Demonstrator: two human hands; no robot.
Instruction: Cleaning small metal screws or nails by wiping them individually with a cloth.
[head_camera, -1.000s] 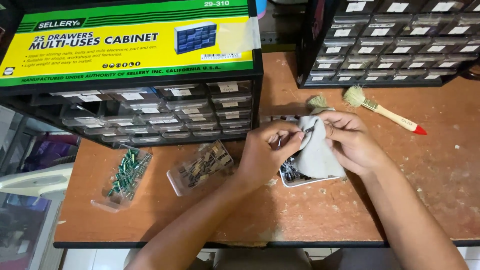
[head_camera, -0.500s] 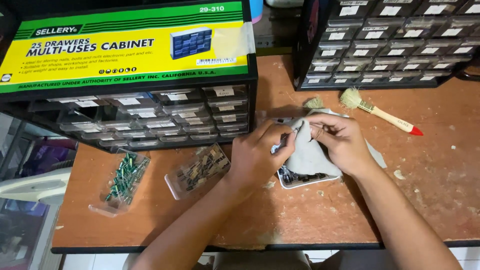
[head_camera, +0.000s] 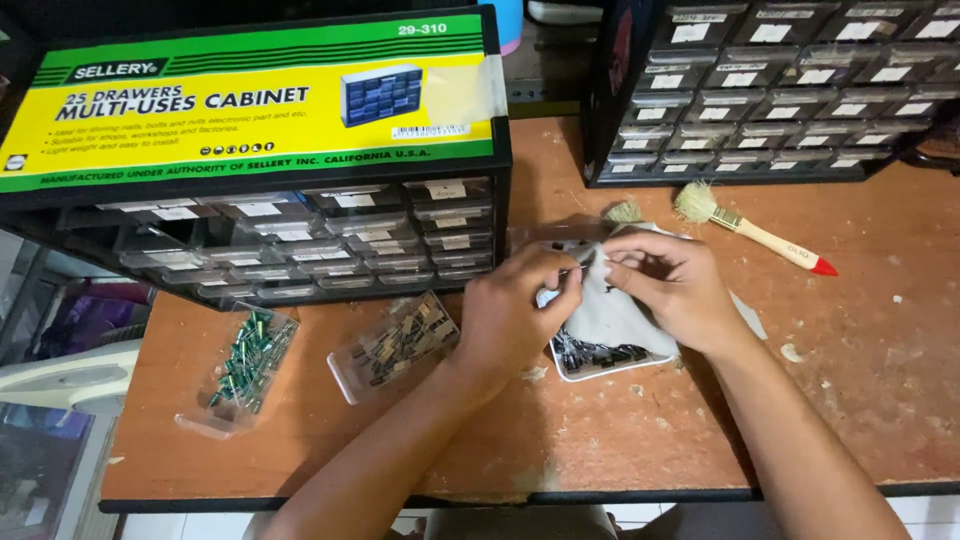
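Both hands pinching a small part — left hand (head_camera: 520, 310), right hand (head_camera: 670, 290) — fingers closed over white cloth (head_camera: 610, 315); tray (head_camera: 600, 362) at 6 o'clock, parts remaining.

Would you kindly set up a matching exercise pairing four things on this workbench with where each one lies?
Things:
1. brush with red-tipped handle
2. bag of green parts
3. white tray of dark parts
4. small part pinched by both hands

Places:
A. under the hands, partly covered by a pale cloth
B. far left of the table, in front of the drawer cabinet
C. between the left hand and right hand, above the cloth
D. right of the hands, below the second cabinet

Pairs: 1-D, 2-B, 3-A, 4-C
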